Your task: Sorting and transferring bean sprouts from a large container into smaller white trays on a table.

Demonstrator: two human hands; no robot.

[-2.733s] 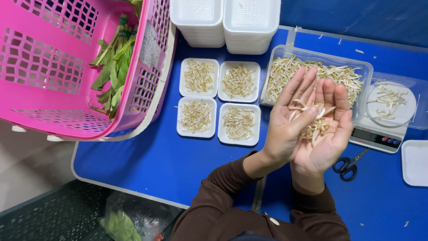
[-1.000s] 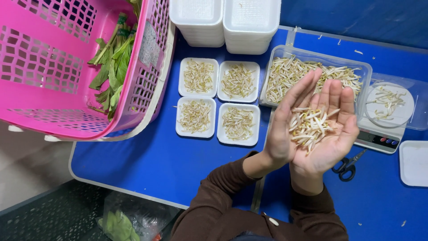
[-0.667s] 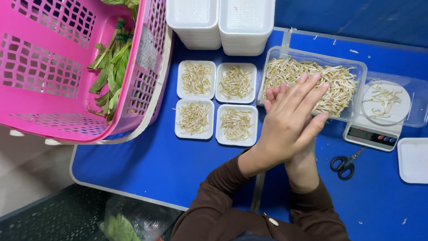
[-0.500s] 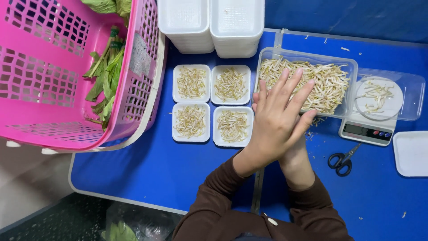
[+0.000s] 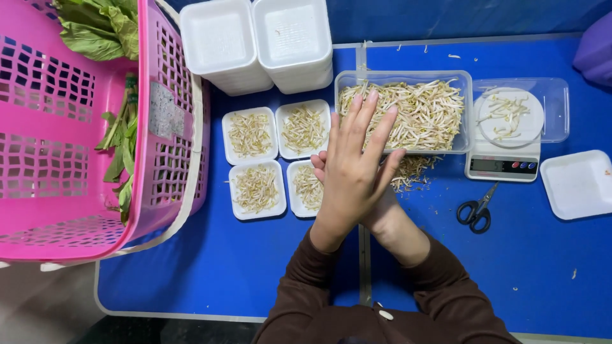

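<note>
While left hand (image 5: 354,172) covers right hand (image 5: 320,161), sprouts (image 5: 411,171) spill beside.

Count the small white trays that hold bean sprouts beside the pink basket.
4, in a two-by-two block: upper left, upper right, lower left, and lower right, partly hidden by the left hand.

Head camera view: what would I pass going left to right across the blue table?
Pink basket → four small white trays of sprouts → left hand laid over the right → clear tub of bean sprouts → scale → empty white tray.
</note>
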